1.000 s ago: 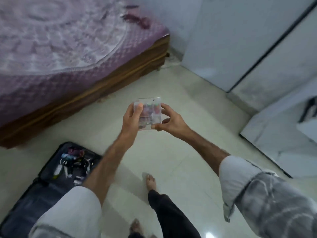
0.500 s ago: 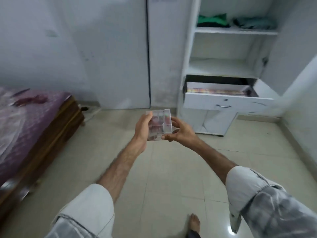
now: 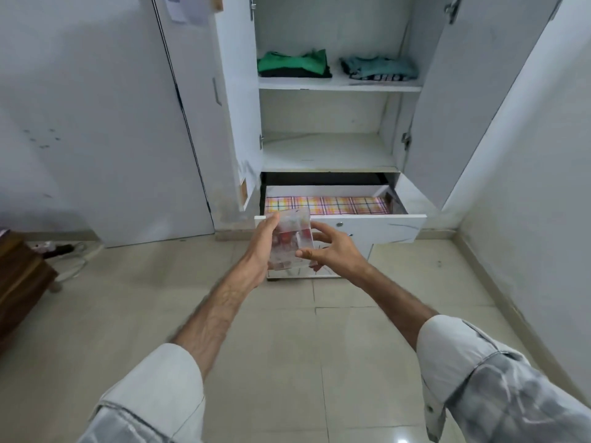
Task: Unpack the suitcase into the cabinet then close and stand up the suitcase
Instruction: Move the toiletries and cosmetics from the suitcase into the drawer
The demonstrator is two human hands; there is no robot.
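Left hand (image 3: 260, 247) and right hand (image 3: 332, 251) gripping clear box (image 3: 291, 243) before open drawer (image 3: 339, 219) of cabinet (image 3: 335, 145); folded clothes (image 3: 294, 63) lying shelved; box awaiting stowing; suitcase unseen, closing pending.

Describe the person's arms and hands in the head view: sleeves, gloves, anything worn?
Both hands are bare: no gloves, and no rings or watch that I can make out on the left hand or right hand. Both forearms are uncovered. Each arm wears a pale grey shirt sleeve with a faded, washed-out check, rolled up to show a plain lighter cuff: left sleeve, right sleeve.
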